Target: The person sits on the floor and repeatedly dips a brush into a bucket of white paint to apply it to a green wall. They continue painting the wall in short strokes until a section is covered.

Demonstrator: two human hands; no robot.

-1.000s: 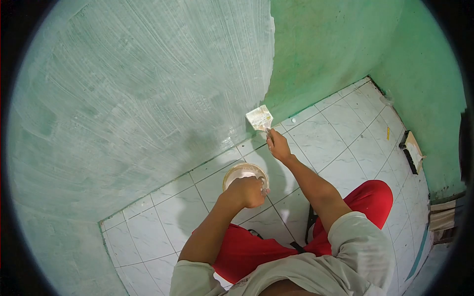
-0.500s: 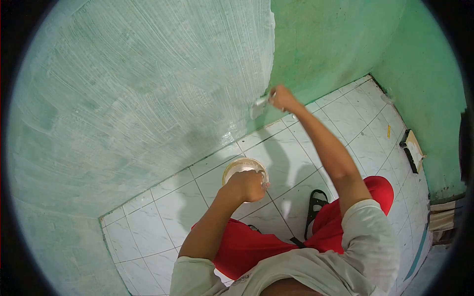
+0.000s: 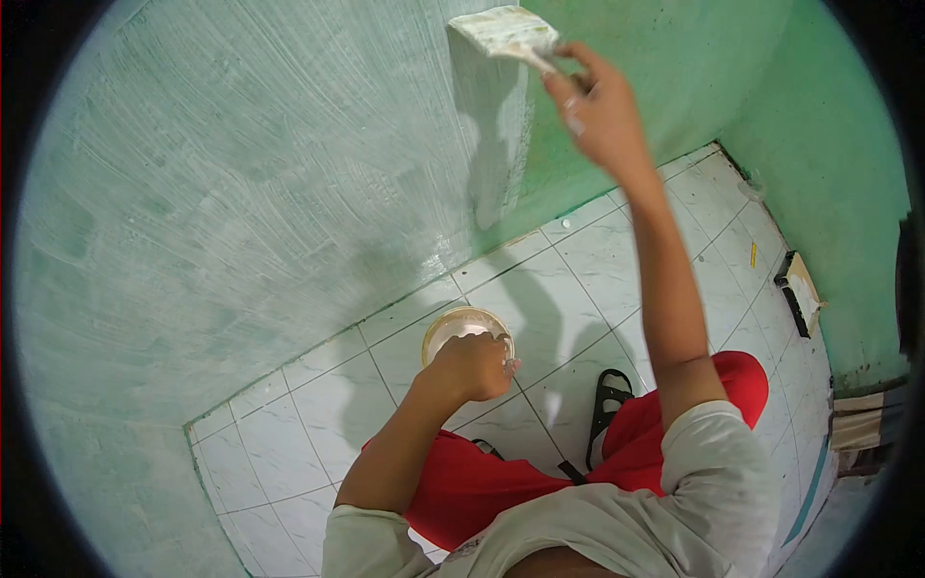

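Observation:
My right hand (image 3: pixel 607 120) grips the handle of a wide, white-smeared paintbrush (image 3: pixel 506 32), raised near the top of the view. The bristle end overlaps the edge where white paint meets bare green wall (image 3: pixel 617 58). White smears mark the fingers of this hand. Lower down, my left hand (image 3: pixel 474 368) is closed at the near rim of a round paint bucket (image 3: pixel 427 337), covering part of it. Whitish paint shows inside the bucket, which is over the tiled floor. Streaky white paint (image 3: pixel 289 173) covers the wall on the left.
Marbled white tiles (image 3: pixel 511 279) run along the wall base. By the right wall lies a dark-edged tray-like object (image 3: pixel 800 294) with white smears, near a small yellow strip (image 3: pixel 753 254). My sandalled foot (image 3: pixel 609 409) and red trousers (image 3: pixel 511 491) are below. Cloth-like items (image 3: pixel 858 424) sit at far right.
My right hand and the brush have swept up the wall from near the floor, and the brush face now shows. My left hand stays at the bucket; the view has shifted slightly.

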